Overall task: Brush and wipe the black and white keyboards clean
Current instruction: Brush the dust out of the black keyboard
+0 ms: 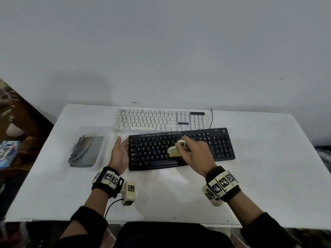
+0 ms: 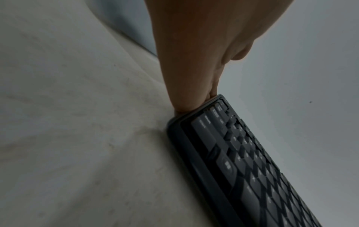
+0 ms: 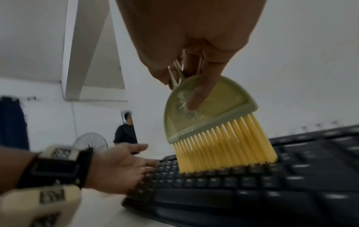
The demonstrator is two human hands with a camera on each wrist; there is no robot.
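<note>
The black keyboard [image 1: 180, 149] lies near me on the white table [image 1: 259, 167], with the white keyboard [image 1: 161, 120] just behind it. My right hand [image 1: 193, 151] grips a small green brush [image 3: 205, 110] with yellow bristles [image 3: 225, 147]; the bristle tips touch the black keyboard's [image 3: 252, 181] middle keys. My left hand [image 1: 119, 151] is flat, its straight fingers [image 2: 186, 98] pressing against the left end of the black keyboard [image 2: 242, 161].
A clear plastic tray [image 1: 105, 147] holding a grey cloth [image 1: 86, 151] sits left of the keyboards. The white keyboard's cable [image 1: 211, 119] runs at the back. A person [image 3: 125, 132] and a fan [image 3: 91, 141] stand far off in the right wrist view.
</note>
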